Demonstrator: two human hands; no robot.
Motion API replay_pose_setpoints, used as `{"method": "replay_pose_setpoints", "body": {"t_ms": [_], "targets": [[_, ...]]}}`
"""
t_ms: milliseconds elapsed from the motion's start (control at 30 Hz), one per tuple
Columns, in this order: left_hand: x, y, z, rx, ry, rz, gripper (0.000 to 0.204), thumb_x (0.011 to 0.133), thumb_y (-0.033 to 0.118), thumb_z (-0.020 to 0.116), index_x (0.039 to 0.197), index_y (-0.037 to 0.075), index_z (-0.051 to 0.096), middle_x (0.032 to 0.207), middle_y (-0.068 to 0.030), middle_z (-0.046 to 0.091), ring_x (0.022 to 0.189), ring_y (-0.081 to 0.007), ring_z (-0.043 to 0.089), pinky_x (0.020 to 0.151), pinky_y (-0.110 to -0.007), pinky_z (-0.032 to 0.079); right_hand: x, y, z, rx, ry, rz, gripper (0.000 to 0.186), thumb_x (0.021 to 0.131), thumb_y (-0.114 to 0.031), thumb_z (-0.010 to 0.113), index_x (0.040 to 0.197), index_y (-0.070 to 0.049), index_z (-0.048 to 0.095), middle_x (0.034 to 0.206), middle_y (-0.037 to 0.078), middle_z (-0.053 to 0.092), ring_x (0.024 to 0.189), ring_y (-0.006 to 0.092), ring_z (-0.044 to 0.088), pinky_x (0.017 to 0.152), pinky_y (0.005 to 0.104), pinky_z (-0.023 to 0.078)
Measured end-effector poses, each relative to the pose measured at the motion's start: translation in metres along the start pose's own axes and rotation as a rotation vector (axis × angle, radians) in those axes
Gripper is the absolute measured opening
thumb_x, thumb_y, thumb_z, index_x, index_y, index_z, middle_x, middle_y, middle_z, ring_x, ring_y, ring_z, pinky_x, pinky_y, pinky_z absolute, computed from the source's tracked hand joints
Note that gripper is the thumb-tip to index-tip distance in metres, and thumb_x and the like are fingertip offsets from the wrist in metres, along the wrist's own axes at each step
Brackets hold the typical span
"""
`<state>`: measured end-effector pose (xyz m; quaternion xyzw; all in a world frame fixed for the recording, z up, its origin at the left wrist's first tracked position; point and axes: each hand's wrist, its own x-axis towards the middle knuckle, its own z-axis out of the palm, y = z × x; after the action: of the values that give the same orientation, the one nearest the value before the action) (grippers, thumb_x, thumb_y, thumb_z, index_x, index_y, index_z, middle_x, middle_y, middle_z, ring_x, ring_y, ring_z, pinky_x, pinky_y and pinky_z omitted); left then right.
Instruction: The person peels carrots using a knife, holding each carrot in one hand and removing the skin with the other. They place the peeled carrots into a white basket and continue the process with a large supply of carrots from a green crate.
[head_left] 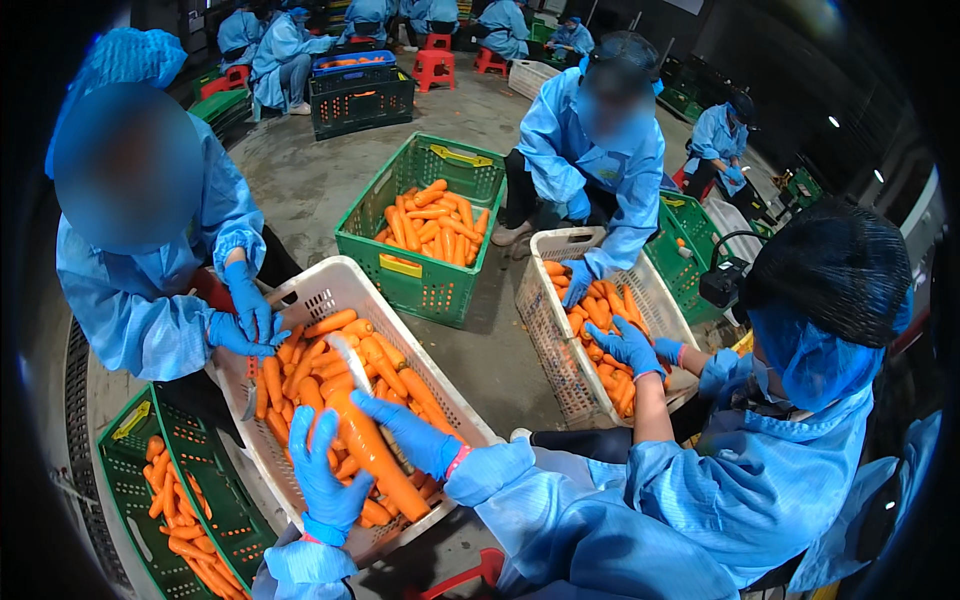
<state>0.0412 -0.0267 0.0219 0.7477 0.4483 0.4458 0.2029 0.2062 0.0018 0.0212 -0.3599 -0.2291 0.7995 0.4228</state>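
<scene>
Gloved in blue, the left hand (322, 478) grasps a long orange carrot (375, 455) over the cream plastic lattice crate (318, 290) of carrots; the right hand (412, 432) (also gloved) closes on what seems a pale-bladed knife (352, 356) against it.

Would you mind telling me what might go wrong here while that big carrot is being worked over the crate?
The peeler blade sits close to the left hand gripping the large carrot, so a slip might cut the glove. A co-worker's hands share the beige crate rim, so they may collide.
</scene>
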Motion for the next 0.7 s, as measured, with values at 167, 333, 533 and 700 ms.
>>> {"method": "replay_pose_setpoints", "body": {"t_ms": [167, 333, 533, 700], "targets": [[-0.001, -0.029, 0.007, -1.326, -0.297, -1.042, 0.054, 0.091, 0.043, 0.049, 0.129, 0.004, 0.042, 0.103, -0.0110, 0.060, 0.087, -0.0230, 0.060, 0.079, -0.033, 0.050, 0.000, 0.000, -0.006, 0.007, 0.133, -0.166, 0.049, 0.088, -0.043, 0.057, 0.121, -0.006, 0.052, 0.102, 0.004, 0.059, 0.089, 0.0104, 0.058, 0.074, 0.0250, 0.049], [-0.012, -0.016, 0.016, -1.318, -0.402, -1.186, 0.053, 0.090, 0.051, 0.048, 0.109, 0.002, 0.052, 0.080, -0.0091, 0.060, 0.061, -0.0193, 0.058, 0.059, -0.033, 0.051, 0.006, 0.021, 0.000, -0.459, 0.257, -0.286, 0.051, 0.087, -0.040, 0.061, 0.126, -0.011, 0.049, 0.089, 0.001, 0.055, 0.068, 0.0061, 0.051, 0.054, 0.0207, 0.045], [-0.015, -0.033, 0.010, -1.121, -0.385, -1.006, 0.056, 0.090, 0.053, 0.046, 0.105, 0.000, 0.053, 0.064, -0.0050, 0.052, 0.046, -0.0159, 0.050, 0.043, -0.029, 0.046, 0.012, 0.013, -0.003, -0.420, 0.268, -0.403, 0.047, 0.085, -0.035, 0.062, 0.122, -0.008, 0.051, 0.088, 0.000, 0.057, 0.060, 0.0057, 0.049, 0.050, 0.0205, 0.042], [-0.017, -0.033, 0.011, -1.122, -0.296, -1.013, 0.056, 0.089, 0.056, 0.044, 0.100, 0.001, 0.054, 0.059, -0.0031, 0.049, 0.039, -0.0145, 0.046, 0.037, -0.029, 0.045, 0.016, 0.014, -0.018, -0.211, 0.309, -0.281, 0.041, 0.082, -0.029, 0.062, 0.114, -0.005, 0.053, 0.089, 0.002, 0.061, 0.061, 0.0076, 0.050, 0.051, 0.0227, 0.042]]}}
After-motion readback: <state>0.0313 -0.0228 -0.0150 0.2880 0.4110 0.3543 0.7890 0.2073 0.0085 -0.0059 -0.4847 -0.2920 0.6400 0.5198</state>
